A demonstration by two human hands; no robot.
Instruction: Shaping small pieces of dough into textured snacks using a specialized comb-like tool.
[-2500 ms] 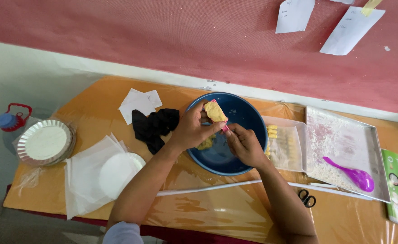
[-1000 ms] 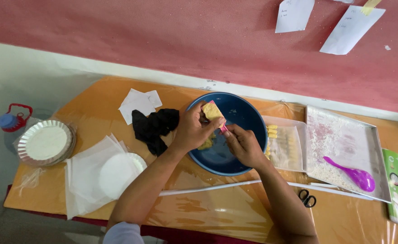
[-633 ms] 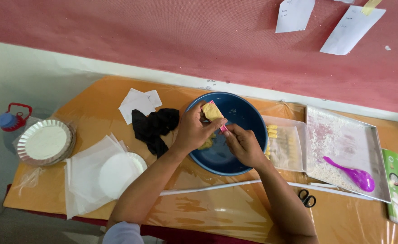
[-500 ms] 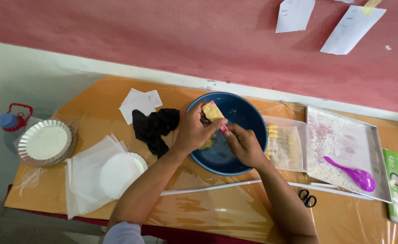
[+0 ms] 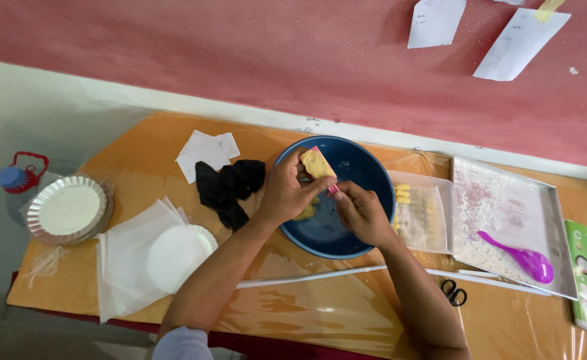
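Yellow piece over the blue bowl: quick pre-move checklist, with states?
1. Left hand grips yellow piece: ok.
2. Right hand pinches small pink tool at the piece's lower edge: ok.
3. Piece sits above blue bowl, so scraps would drop inside: ok.
4. Tool's working edge visible: cannot tell, fingers hide it.
5. Black cloth lies apart from the bowl: ok.
6. Metal tray with purple spoon beside right arm: ok.
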